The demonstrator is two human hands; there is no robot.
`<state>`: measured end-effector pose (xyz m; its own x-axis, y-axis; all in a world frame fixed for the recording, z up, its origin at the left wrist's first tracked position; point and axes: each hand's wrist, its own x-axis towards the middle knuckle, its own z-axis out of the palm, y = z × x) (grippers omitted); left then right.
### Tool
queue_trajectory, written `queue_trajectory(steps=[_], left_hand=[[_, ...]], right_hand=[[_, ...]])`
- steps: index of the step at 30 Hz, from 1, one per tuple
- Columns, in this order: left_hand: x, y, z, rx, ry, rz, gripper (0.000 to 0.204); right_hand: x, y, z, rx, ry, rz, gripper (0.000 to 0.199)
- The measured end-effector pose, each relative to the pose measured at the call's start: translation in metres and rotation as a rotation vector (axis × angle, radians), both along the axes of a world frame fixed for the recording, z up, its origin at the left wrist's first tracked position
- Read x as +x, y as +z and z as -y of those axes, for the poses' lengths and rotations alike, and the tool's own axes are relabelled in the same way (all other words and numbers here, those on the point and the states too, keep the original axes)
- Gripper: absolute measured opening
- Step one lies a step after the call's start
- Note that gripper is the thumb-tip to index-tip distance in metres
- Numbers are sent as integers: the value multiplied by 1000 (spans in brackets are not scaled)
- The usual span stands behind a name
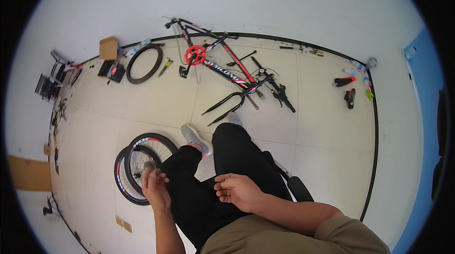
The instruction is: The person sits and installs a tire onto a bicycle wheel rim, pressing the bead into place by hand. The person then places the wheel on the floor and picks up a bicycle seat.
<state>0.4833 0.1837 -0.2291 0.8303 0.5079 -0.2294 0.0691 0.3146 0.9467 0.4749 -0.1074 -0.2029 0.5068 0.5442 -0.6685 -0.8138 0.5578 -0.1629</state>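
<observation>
Two hands are empty and apart: the left hand (155, 186) hangs loosely curled over the bicycle wheels (141, 166) lying on the floor (313, 131), and the right hand (237, 190) rests open on the thigh. Judging by this, assembly is barely begun: the wheelless bike frame (222, 64) lies ahead, a loose tyre (144, 63) beside a brown cardboard box (108, 48) at the far wall.

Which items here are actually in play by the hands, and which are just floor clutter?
In play:
left hand, over the wheels
two bicycle wheels, lying stacked by the left leg
right hand, resting on the thigh

Lying about:
bike frame with red chainring
loose tyre
fork
cardboard box
red-and-black tools on the right
</observation>
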Motion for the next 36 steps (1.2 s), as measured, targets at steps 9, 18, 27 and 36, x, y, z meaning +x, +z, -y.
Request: queue_trajectory(steps=[9,18,27,36], left_hand=[[-3,-64,72,-664,-228,-194,34],[20,-169,72,-611,-210,-587,33],[19,-151,85,-453,-493,-478,28],[28,-150,84,-475,-507,-569,29]], right_hand=[[-5,5,-7,-2,12,-28,19],[-1,4,-8,35,4,-21,16],[1,4,-4,75,-48,-75,16],[5,6,-6,55,-44,-43,15]])
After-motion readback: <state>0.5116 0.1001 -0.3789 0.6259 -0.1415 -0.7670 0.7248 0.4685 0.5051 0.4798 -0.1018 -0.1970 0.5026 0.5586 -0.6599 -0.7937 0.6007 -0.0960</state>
